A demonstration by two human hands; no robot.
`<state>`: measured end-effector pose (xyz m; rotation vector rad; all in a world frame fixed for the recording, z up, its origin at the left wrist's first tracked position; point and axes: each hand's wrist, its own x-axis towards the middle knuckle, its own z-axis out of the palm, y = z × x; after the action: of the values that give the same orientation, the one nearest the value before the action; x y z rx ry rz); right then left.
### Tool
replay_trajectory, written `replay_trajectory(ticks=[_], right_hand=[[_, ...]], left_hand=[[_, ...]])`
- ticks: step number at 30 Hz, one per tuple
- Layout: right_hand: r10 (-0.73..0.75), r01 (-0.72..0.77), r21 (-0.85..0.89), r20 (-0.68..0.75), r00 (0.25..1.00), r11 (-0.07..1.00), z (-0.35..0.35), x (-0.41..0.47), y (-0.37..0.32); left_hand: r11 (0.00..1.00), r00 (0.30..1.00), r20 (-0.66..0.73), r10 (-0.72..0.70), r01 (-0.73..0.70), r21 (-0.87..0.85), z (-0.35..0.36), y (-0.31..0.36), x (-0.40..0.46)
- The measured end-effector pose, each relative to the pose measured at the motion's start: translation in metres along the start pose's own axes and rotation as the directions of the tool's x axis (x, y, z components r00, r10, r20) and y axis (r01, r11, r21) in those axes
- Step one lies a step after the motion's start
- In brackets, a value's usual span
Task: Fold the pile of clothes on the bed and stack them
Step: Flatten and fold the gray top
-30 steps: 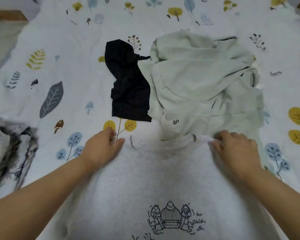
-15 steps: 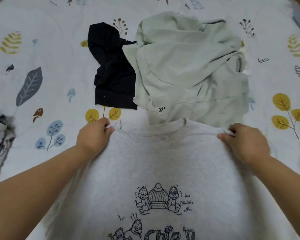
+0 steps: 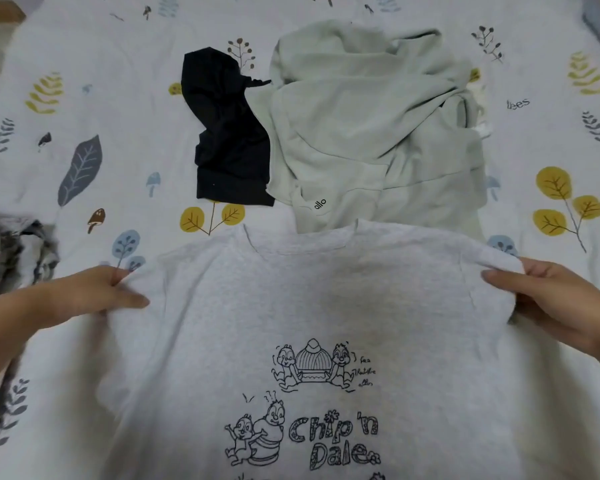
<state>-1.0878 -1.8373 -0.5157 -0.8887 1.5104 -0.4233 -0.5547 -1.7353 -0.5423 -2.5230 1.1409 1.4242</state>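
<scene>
A light grey sweatshirt with a black chipmunk print lies face up in front of me, collar pointing away. My left hand pinches its left shoulder edge. My right hand grips the right shoulder, where the fabric is bunched and lifted a little. Beyond the collar a crumpled pale green sweatshirt lies in a heap, its lower edge tucked under the grey collar. A black garment rests unfolded against the green one's left side.
The bed sheet is white with leaf and mushroom prints and stretches wide on both sides. A grey and white patterned cloth lies bunched at the left edge.
Both hands have slid outward from the collar to the shoulders of the grey sweatshirt. The sweatshirt is spread wider and more of its print shows.
</scene>
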Motion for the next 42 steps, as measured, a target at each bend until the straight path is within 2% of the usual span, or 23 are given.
replay_trajectory(ticks=[1, 3, 5, 6, 7, 8, 10, 11, 12, 14, 15, 18, 19, 21, 23, 26, 27, 29, 31, 34, 37, 40, 42], right_hand=[[-0.017, 0.016, -0.013, -0.038, 0.999, 1.0, 0.002, 0.0, 0.001], [-0.129, 0.068, -0.26, -0.222, 0.966, 0.963, 0.002, 0.006, 0.005], [-0.31, 0.068, -0.556, -0.354, 0.882, 0.829, 0.0, 0.011, 0.007], [-0.335, 0.057, -0.602, -0.36, 0.871, 0.796, 0.001, 0.012, 0.007], [-0.31, 0.044, -0.602, -0.346, 0.885, 0.797, 0.001, 0.012, 0.008], [-0.252, 0.017, -0.592, -0.317, 0.914, 0.806, 0.001, 0.011, 0.007], [-0.114, -0.042, -0.601, -0.22, 0.969, 0.798, -0.002, 0.006, 0.008], [-0.051, -0.067, -0.639, -0.165, 0.985, 0.766, -0.007, 0.005, 0.012], [-0.004, -0.074, -0.681, -0.112, 0.994, 0.729, -0.013, 0.006, 0.016], [0.022, -0.064, -0.717, -0.067, 0.997, 0.694, -0.026, 0.006, 0.023], [0.001, -0.048, -0.701, -0.067, 0.998, 0.712, -0.031, 0.005, 0.026], [-0.123, 0.049, -0.513, -0.111, 0.986, 0.857, -0.031, -0.002, 0.03], [-0.154, 0.086, -0.447, -0.118, 0.981, 0.89, -0.028, -0.004, 0.03], [-0.194, 0.127, -0.386, -0.141, 0.971, 0.914, -0.022, -0.005, 0.031], [-0.253, 0.131, -0.425, -0.246, 0.936, 0.896, -0.018, -0.005, 0.031], [-0.372, -0.033, -0.661, -0.462, 0.805, 0.75, -0.019, -0.001, 0.032], [-0.353, -0.105, -0.686, -0.492, 0.796, 0.72, -0.02, -0.002, 0.031], [-0.245, -0.186, -0.695, -0.471, 0.847, 0.695, -0.018, -0.002, 0.034], [-0.166, -0.21, -0.745, -0.396, 0.903, 0.634, -0.017, -0.002, 0.04], [-0.14, -0.219, -0.762, -0.375, 0.916, 0.61, -0.016, -0.004, 0.047], [-0.176, -0.189, -0.718, -0.4, 0.899, 0.67, -0.018, -0.01, 0.052], [-0.227, -0.096, -0.684, -0.367, 0.902, 0.723, -0.024, -0.013, 0.057], [-0.256, -0.027, -0.659, -0.329, 0.909, 0.751, -0.03, -0.016, 0.058]], left_hand=[[0.997, 0.998, -0.061, 0.014, -0.018, -0.076, -0.002, -0.005, -0.002], [0.992, 0.951, -0.307, 0.031, -0.067, -0.108, -0.003, -0.011, -0.004], [0.997, 0.839, -0.54, 0.064, -0.076, 0.001, 0.0, -0.011, -0.009], [0.997, 0.808, -0.585, 0.076, -0.055, 0.053, 0.004, -0.011, -0.014], [0.998, 0.819, -0.569, 0.066, -0.044, 0.052, 0.007, -0.012, -0.018], [0.999, 0.871, -0.49, 0.028, -0.04, -0.014, 0.011, -0.015, -0.023], [0.988, 0.978, -0.203, -0.044, 0.012, -0.155, 0.013, -0.023, -0.033], [0.989, 0.995, -0.085, -0.05, 0.038, -0.141, 0.011, -0.027, -0.038], [0.994, 0.999, -0.027, -0.036, 0.033, -0.1, 0.008, -0.032, -0.042], [0.999, 0.996, -0.088, 0.007, -0.012, -0.049, 0.0, -0.039, -0.046], [0.997, 0.991, -0.13, 0.036, -0.045, -0.064, -0.002, -0.042, -0.048], [0.957, 0.978, -0.2, 0.051, -0.105, -0.271, -0.004, -0.044, -0.051], [0.952, 0.968, -0.245, 0.044, -0.115, -0.284, -0.002, -0.045, -0.05], [0.99, 0.909, -0.406, 0.094, -0.127, -0.055, 0.005, -0.046, -0.047], [0.981, 0.839, -0.52, 0.159, -0.076, 0.178, 0.012, -0.046, -0.048], [0.957, 0.832, -0.545, 0.106, 0.063, 0.282, 0.017, -0.046, -0.054], [0.939, 0.832, -0.552, 0.057, 0.143, 0.312, 0.019, -0.045, -0.055], [0.894, 0.78, -0.624, 0.045, 0.247, 0.374, 0.027, -0.039, -0.057], [0.873, 0.719, -0.661, 0.212, 0.164, 0.459, 0.043, -0.021, -0.061], [0.822, 0.707, -0.537, 0.46, -0.11, 0.559, 0.074, 0.034, -0.074], [0.747, 0.699, -0.351, 0.623, -0.399, 0.531, 0.118, 0.102, -0.079], [0.617, 0.585, -0.233, 0.777, -0.635, 0.464, 0.169, 0.17, -0.076], [0.571, 0.541, -0.2, 0.816, -0.704, 0.422, 0.195, 0.21, -0.074]])
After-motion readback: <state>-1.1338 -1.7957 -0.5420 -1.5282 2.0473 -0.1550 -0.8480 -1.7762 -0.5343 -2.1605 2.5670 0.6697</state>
